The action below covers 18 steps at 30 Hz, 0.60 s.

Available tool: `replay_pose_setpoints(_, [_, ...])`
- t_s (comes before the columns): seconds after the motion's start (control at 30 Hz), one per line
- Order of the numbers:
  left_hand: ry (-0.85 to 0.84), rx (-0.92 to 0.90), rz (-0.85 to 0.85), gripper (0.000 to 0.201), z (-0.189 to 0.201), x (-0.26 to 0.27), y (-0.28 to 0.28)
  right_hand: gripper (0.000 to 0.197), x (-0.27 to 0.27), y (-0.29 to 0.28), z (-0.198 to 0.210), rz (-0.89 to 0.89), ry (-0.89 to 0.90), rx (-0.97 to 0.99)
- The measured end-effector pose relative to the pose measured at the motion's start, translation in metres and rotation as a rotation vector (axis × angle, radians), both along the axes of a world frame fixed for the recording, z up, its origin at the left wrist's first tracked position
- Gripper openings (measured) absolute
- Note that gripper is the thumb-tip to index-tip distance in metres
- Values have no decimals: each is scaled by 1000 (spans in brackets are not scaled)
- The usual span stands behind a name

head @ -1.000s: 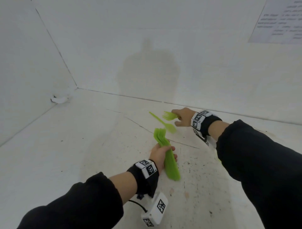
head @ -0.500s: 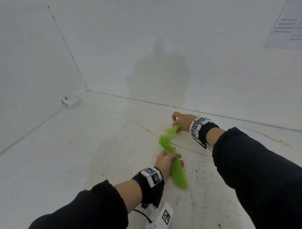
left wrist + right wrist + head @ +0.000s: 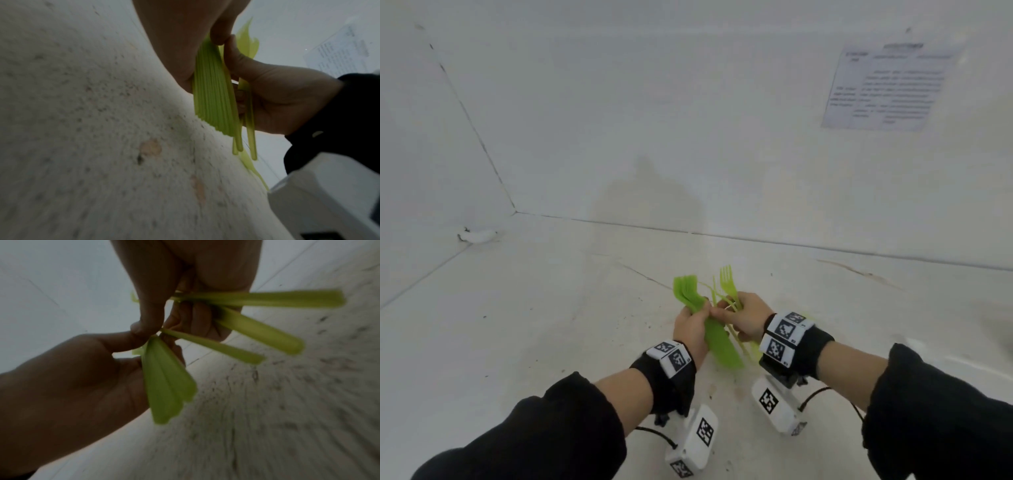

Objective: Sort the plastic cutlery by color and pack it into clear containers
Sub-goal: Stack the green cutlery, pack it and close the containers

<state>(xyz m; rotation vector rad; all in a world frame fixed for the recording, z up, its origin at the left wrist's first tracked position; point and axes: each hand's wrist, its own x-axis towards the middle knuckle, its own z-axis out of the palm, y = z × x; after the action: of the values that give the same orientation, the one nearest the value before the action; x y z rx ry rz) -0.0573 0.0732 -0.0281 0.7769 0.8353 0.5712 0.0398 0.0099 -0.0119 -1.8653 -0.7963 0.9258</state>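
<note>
My left hand (image 3: 700,315) grips a thick stack of green plastic cutlery (image 3: 719,341), its handle ends pointing toward me and down. Pressed against it, my right hand (image 3: 732,308) holds three loose green forks (image 3: 728,281), tines up. In the left wrist view the stack (image 3: 211,97) sits between my left hand (image 3: 185,40) and the thumb of my right hand (image 3: 277,100). In the right wrist view the forks (image 3: 261,335) fan out from my right hand (image 3: 195,272) beside the stack (image 3: 164,382). No container is in view.
The hands hover over a white, speckled and stained table (image 3: 534,325) boxed in by white walls. A printed sheet (image 3: 890,85) hangs on the back wall at the right. A small white scrap (image 3: 477,235) lies by the left wall.
My right hand lifted the loose green forks off the table and brought them to the stack. Both hands drew closer to me and now touch.
</note>
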Motion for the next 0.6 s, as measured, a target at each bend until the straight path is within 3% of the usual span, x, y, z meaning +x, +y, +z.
replay_pose_setpoints(0.2, [17, 78, -94, 11, -1, -9, -28, 22, -14, -32, -4, -153, 193, 109])
replay_pose_setpoints(0.5, [9, 76, -209, 12, 3, -11, -51, 25, -25, -59, 4, -192, -33, 96])
replay_pose_setpoints(0.6, [21, 114, -235, 12, 4, -11, -55, 18, -30, -62, 2, -200, -133, 83])
